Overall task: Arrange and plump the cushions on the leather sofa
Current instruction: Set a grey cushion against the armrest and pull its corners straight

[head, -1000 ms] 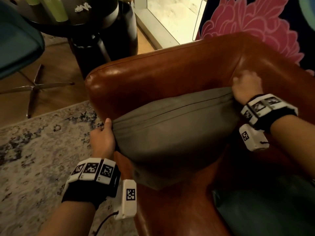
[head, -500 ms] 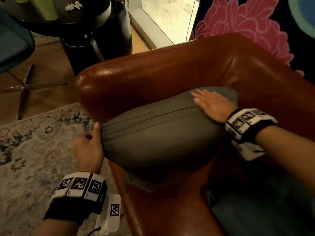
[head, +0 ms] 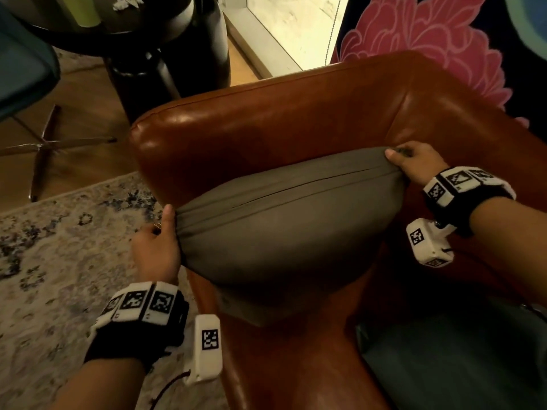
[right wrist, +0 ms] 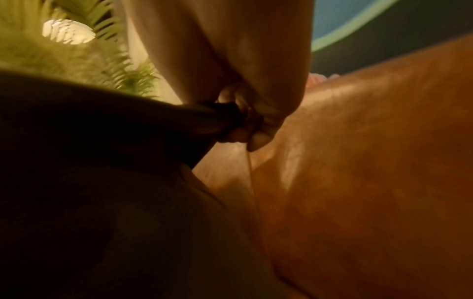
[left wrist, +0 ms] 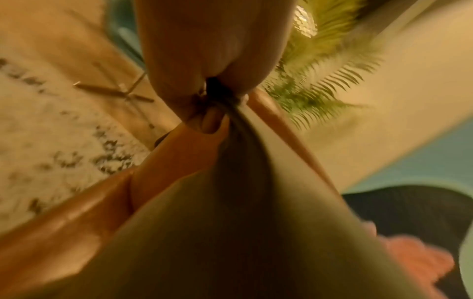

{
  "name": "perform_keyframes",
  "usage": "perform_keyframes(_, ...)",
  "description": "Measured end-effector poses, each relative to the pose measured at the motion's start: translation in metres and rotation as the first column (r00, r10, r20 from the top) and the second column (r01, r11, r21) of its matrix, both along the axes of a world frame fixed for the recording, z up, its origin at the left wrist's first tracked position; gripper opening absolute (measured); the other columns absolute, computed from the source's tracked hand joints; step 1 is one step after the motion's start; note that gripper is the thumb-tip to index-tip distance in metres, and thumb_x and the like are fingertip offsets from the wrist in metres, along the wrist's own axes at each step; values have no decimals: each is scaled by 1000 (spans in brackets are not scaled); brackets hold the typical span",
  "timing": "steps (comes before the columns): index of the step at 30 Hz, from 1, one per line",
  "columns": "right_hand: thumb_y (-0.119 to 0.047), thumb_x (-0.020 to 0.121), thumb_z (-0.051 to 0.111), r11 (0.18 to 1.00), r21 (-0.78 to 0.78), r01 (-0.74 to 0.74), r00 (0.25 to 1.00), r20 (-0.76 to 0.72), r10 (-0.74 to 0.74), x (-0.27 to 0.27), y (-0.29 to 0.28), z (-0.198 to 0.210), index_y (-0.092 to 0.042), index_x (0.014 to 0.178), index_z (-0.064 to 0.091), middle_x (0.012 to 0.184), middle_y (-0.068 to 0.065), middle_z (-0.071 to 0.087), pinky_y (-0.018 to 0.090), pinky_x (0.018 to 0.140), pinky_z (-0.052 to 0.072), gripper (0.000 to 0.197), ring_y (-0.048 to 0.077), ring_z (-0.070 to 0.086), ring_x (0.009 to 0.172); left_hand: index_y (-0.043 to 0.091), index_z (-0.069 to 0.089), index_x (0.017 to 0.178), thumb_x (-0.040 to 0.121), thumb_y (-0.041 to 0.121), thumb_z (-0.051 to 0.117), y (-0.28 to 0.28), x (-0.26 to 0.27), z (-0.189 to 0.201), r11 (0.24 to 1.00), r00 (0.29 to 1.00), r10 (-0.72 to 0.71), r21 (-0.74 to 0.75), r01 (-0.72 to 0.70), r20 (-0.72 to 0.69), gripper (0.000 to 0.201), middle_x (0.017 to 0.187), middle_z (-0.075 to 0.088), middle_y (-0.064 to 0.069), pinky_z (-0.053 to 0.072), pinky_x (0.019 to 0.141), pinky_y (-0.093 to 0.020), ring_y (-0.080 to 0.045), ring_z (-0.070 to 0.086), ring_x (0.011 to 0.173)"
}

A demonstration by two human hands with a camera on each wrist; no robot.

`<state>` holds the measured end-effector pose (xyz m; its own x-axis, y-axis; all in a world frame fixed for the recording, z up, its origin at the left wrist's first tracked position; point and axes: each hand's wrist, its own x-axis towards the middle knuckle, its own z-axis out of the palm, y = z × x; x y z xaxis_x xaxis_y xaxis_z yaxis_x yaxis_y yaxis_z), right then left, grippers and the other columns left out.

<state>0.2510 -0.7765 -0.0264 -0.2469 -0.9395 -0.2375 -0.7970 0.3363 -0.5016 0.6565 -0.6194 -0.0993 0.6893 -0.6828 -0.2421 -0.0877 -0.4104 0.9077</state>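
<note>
The grey cushion stood propped in the corner of the leather sofa, its long axis running from 8 o'clock up to 2 o'clock between your 2 hands. Your left hand had its fingers pinching the 8 o'clock corner; your right hand gripped the 2 o'clock corner, fingers curled tight into the fabric.

I see on each bare forearm a black wristband with white marker blocks and a white camera box.
</note>
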Motion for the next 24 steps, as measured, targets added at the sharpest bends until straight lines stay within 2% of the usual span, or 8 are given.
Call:
perform_keyframes(4,-69,90,43,961,97,260,903,328,-278,-9,11,-9,-4,131,58,118,12,62,33,75,46,78,28,59,98,12,66,104,88,73,38,19,0,12,998,950,-3,-56,-16,-312,69,101,72,-5,53,75,-38,-22,67,92)
perform_keyframes(6,-54,96,49,968,80,238,856,453,-248,-11,16,-13,-3,128,60,125,14,64,35,79,50,61,29,62,102,16,66,115,96,59,43,30,-5,18,990,933,-129,-96,102,-337,52,109,71,-2,54,75,-38,-20,67,98)
perform_keyframes(8,-39,97,56,983,-23,185,894,420,-158,-10,17,-13,-8,102,68,114,19,67,31,75,51,34,28,64,89,11,61,124,98,46,48,30,-5,15,983,926,-162,-133,123,-341,45,119,68,-4,54,75,-35,-21,65,107)
perform_keyframes(10,-42,95,58,987,-60,151,947,294,-127,-6,18,-8,-10,77,63,87,21,65,27,58,46,37,30,60,72,6,60,115,96,46,54,23,-6,10,988,932,-121,-132,80,-341,44,117,66,-6,56,76,-39,-26,65,107)
perform_keyframes(13,-54,98,46,974,-128,185,981,83,-175,0,28,-7,-3,94,65,98,24,62,37,76,43,54,40,61,103,17,63,107,91,58,53,21,-18,3,989,928,-20,-142,-36,-373,46,110,68,-1,56,87,-46,-22,65,105)
perform_keyframes(17,-58,101,25,936,0,353,917,200,-346,13,64,-22,0,128,59,129,20,59,35,86,47,73,35,56,120,26,54,132,94,65,37,38,-39,2,990,902,-15,-130,-45,-431,57,122,62,9,54,76,-35,-12,60,108)
perform_keyframes(20,-38,105,35,944,-116,310,911,321,-259,17,78,-42,0,113,64,113,17,62,35,88,41,49,29,57,112,20,51,134,101,49,39,42,-41,2,987,898,-17,-151,-55,-439,46,126,59,4,52,85,-39,-15,59,108)
perform_keyframes(24,-27,105,37,955,-48,292,928,254,-272,19,61,-40,3,95,60,108,31,58,34,78,32,39,40,56,107,17,52,130,102,46,40,32,-35,-9,996,862,21,-60,-59,-506,42,125,59,-1,50,70,-33,-20,60,104)
